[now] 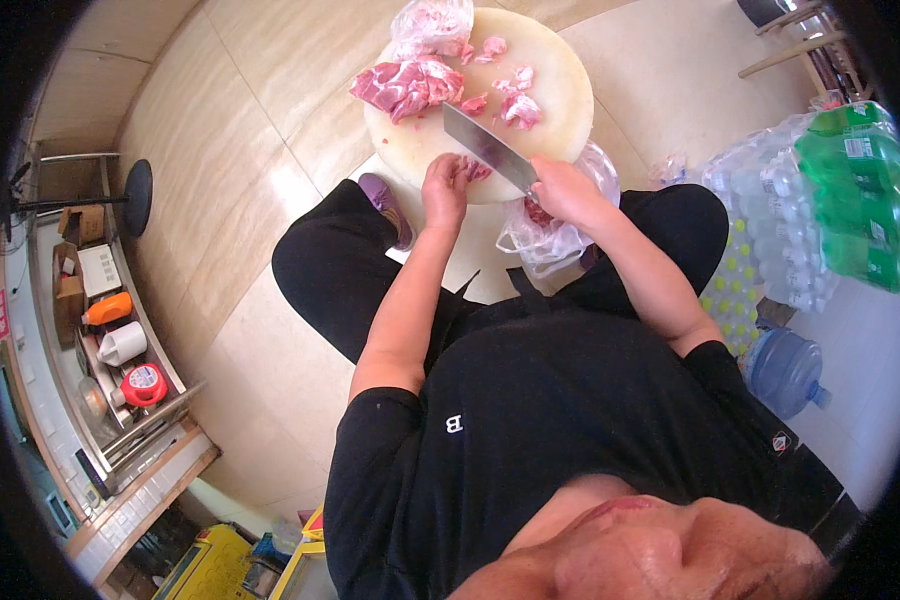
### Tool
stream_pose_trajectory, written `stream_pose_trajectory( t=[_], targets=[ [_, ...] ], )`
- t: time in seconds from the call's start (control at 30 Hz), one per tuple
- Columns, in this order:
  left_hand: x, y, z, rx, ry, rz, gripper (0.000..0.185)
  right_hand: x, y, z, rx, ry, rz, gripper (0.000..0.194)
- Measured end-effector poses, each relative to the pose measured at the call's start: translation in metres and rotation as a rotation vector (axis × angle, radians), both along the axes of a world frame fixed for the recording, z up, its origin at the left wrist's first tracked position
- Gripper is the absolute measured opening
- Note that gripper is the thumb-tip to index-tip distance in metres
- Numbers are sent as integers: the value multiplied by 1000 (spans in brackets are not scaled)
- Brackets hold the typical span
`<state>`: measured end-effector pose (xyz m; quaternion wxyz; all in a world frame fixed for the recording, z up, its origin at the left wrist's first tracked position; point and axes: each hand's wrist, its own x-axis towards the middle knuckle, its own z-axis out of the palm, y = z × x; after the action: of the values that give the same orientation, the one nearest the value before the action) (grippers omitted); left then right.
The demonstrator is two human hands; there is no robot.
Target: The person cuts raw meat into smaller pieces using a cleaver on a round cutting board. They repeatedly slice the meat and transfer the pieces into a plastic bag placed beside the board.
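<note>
A round, pale chopping board (562,90) lies before me with raw meat on it. My right hand (566,189) grips a cleaver (487,146), its broad blade slanting up and left over the board. At the board's near edge, my left hand (445,191) holds a small piece of raw meat (478,169) close to the blade. A large chunk of raw meat (409,86) sits at the board's far left, beside a clear plastic bag of meat (432,26). Trimmed pieces of meat (521,109) are scattered on the right half.
Below my right hand, an open plastic bag (551,244) with meat hangs by the board's near edge. Wrapped green bottles (859,195), clear bottle packs (776,202) and a blue water jug (784,371) stand to the right. A metal cart (187,397) bearing several containers is at left.
</note>
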<state>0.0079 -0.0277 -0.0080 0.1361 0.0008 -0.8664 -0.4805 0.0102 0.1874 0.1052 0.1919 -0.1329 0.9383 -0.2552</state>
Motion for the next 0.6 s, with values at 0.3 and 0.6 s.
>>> stream_pose_trajectory(
  t=[0.3,0.6],
  targets=[
    [4,6,9,-270,117,-97,15,14,-9,16,103,33,37,32],
    [-1,10,11,-289,145,-126,15,-17,-35,4,58,45,141,16]
  ],
)
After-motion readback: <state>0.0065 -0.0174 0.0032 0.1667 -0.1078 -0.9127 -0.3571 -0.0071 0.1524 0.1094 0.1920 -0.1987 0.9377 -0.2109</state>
